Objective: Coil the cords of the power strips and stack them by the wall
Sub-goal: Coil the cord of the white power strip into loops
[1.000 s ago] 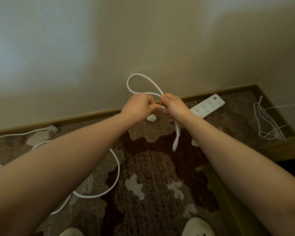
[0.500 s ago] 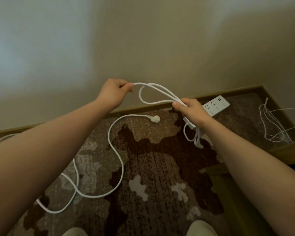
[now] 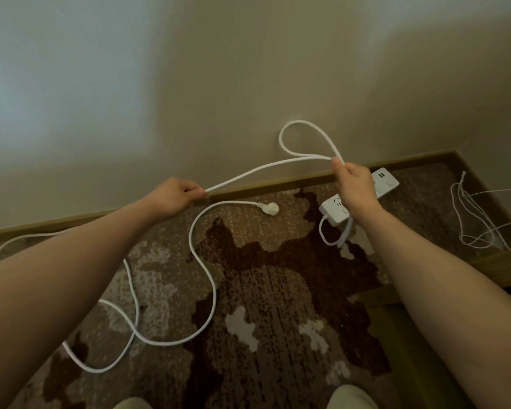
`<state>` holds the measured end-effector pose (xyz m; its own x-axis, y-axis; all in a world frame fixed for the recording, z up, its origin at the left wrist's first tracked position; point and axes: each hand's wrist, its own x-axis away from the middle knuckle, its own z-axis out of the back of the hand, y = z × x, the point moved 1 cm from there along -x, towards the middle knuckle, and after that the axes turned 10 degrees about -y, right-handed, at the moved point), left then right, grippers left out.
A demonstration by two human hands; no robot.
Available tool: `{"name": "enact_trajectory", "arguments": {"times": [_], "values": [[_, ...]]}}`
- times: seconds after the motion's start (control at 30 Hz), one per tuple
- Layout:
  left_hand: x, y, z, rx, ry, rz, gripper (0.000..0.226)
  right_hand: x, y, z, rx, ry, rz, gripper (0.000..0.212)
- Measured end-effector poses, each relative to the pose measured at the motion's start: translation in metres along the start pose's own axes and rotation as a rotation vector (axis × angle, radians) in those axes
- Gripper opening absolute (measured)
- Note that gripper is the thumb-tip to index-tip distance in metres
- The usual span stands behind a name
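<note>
Head view shows the left hand pinching the long white round cord, its grip tight on it, while the rest of the cord snakes over the brown patchy carpet to a white plug. Farther right, the right hand holds a loop of the same cord up by the beige wall. Under that hand the white plastic power strip lies on the carpet beside the wooden baseboard, and thin white wires sit in the corner.
</note>
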<state>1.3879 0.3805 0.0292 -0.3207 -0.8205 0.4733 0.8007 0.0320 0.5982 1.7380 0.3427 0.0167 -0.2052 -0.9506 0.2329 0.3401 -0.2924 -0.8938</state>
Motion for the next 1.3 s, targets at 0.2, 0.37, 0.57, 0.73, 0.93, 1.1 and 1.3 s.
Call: {"name": "enact_trajectory", "arguments": {"times": [0.2, 0.37, 0.57, 0.73, 0.93, 1.1, 1.3], "values": [[0.005, 0.046, -0.008, 0.295, 0.081, -0.102, 0.026, -0.001, 0.010, 0.000, 0.005, 0.058, 0.032, 0.044], [0.004, 0.146, -0.038, 0.549, -0.035, -0.335, 0.023, 0.003, 0.005, -0.009, -0.025, -0.024, 0.121, 0.042], [-0.011, 0.100, -0.073, 0.116, -0.035, -0.001, 0.032, 0.003, 0.011, -0.002, -0.074, 0.032, 0.100, 0.042], [-0.011, 0.042, -0.049, -0.001, 0.145, 0.119, 0.029, 0.002, 0.013, 0.000, -0.074, 0.151, 0.074, 0.042], [0.000, 0.070, -0.077, -0.099, 0.005, -0.035, 0.025, 0.011, 0.012, -0.007, -0.150, -0.018, 0.079, 0.042], [-0.013, 0.118, -0.111, 0.171, -0.024, -0.077, 0.027, 0.026, 0.006, -0.022, -0.210, -0.199, 0.024, 0.043], [-0.016, 0.142, -0.132, 0.127, -0.057, -0.114, 0.025, 0.031, -0.003, -0.023, -0.231, -0.323, -0.006, 0.041]]}}
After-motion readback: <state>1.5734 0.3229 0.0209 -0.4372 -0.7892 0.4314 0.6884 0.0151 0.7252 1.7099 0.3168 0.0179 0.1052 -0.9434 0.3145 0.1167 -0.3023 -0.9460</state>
